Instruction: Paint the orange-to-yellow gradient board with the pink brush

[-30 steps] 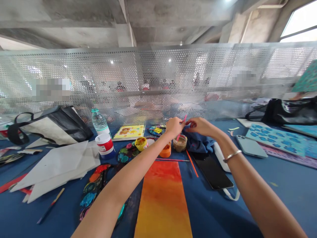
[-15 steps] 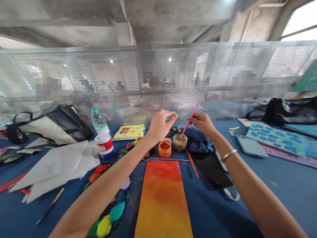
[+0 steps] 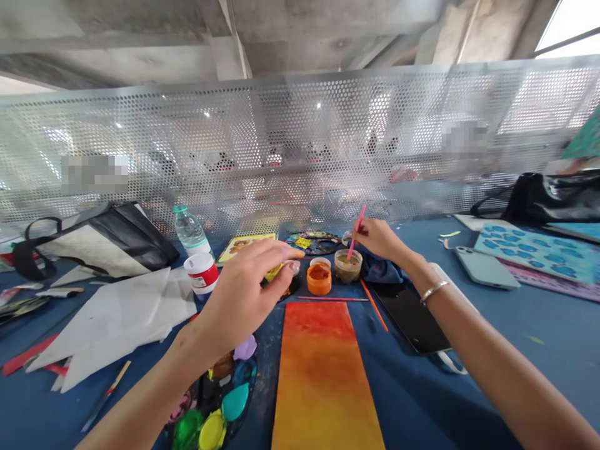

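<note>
On the blue tabletop point(image 3: 553, 325), the orange-to-yellow painted panel point(image 3: 323, 381) looks fully covered, the right hand point(image 3: 377, 240) grips a pink paintbrush point(image 3: 357, 232) above a jar of brownish paint point(image 3: 348, 267), and the left hand point(image 3: 241, 294) hangs open, holding nothing.

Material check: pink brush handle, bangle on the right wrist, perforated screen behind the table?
The brush handle looks like glossy painted wood or plastic; the sheen doesn't settle which. The bangle looks like polished silver-toned metal, given its bright highlights. The screen looks like grey sheet metal, with evenly punched round holes.
</note>
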{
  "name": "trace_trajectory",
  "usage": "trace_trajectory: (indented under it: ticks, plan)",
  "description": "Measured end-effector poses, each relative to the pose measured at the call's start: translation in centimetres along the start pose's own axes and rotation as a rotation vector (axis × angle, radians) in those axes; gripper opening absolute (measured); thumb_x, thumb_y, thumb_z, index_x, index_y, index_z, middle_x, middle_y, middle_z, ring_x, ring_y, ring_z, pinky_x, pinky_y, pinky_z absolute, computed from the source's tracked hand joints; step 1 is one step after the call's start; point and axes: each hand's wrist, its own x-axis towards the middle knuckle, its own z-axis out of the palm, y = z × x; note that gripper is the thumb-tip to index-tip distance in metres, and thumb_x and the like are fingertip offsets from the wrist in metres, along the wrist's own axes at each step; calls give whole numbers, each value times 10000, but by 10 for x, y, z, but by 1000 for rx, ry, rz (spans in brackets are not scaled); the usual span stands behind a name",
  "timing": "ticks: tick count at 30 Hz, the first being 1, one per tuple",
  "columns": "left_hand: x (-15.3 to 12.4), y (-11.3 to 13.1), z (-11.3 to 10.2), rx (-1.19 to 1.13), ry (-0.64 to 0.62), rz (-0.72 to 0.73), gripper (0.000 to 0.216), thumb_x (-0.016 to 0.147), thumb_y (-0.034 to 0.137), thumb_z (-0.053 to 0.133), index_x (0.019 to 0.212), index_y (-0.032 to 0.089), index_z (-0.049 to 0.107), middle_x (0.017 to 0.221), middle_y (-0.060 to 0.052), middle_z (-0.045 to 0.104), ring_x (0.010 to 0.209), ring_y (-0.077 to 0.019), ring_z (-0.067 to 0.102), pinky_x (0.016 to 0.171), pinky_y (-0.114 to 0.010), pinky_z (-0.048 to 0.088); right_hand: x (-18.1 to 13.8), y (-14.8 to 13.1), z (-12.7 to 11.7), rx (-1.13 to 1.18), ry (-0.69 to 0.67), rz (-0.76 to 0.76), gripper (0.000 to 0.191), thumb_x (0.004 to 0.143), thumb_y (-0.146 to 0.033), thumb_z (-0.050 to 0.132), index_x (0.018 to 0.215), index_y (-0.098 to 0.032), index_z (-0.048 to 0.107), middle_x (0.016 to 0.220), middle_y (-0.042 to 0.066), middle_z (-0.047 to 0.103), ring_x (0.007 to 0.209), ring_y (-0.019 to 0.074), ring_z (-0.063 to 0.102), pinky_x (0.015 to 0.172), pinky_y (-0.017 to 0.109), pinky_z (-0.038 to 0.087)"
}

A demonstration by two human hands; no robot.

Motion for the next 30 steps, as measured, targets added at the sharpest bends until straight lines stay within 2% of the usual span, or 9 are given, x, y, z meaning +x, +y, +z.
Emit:
trace_trajectory:
  ticks: [2,4,11,13,15,18,21,24,30]
  plan:
    - [-2,3,-1,7,-8,45,205,917,190,491,985,168,684,994,-31,716,956,-138,655,862,-238,509,0,1,6,-49,-49,7,248,919,-336,574,1088,-159,613,1064,60,645,874,166,636,761,365,546]
    - [-3,6,-2,12,-24,70,207,914,165,490,999,167,679,1000,-28,712,940,-127,655,854,-225,512,-1,3,9,-78,-70,13,290,925,-340,564,1158,-169,591,1148,78,622,942,188,631,799,391,545]
    - [-5,5,-6,44,-51,93,201,911,151,498,1021,179,664,1020,-16,702,945,-120,646,843,-205,506,-2,7,10,-68,-94,33,293,923,-339,567,1156,-163,591,1136,74,626,934,189,634,790,390,548]
    - [-6,3,-7,51,-59,96,200,911,147,498,1032,189,652,1020,-5,699,957,-115,638,854,-199,496,-2,8,8,-31,-67,34,253,919,-338,576,1089,-153,611,1044,53,647,851,161,639,736,352,552]
    - [-7,2,-9,62,-66,107,204,913,149,497,1054,199,637,1026,7,695,972,-110,629,875,-196,482,-1,9,2,28,-1,37,190,899,-322,600,883,-135,631,820,18,655,671,121,613,617,282,527]
    - [-8,1,-12,83,-62,112,209,921,160,493,1076,210,624,1040,20,692,970,-105,627,892,-199,468,2,12,-13,149,191,57,287,863,-310,609,630,-174,512,537,-25,557,446,82,489,456,227,414]
    - [-8,0,-14,109,-49,120,189,931,184,476,1028,211,636,1020,20,698,939,-115,634,875,-214,475,2,12,-27,271,381,80,287,859,-353,572,640,-208,456,486,-40,522,382,72,433,398,219,351]
    - [-7,-1,-15,139,-19,129,185,940,212,461,980,214,641,983,15,704,912,-131,640,861,-231,488,2,10,-32,347,478,99,283,843,-379,574,645,-215,456,464,-51,501,359,64,405,372,210,317]
    - [-7,-3,-15,155,7,116,190,936,242,451,1030,283,610,994,44,703,897,-149,647,885,-262,494,1,7,-27,367,432,76,304,799,-417,615,629,-211,470,440,-45,503,348,69,412,357,211,321]
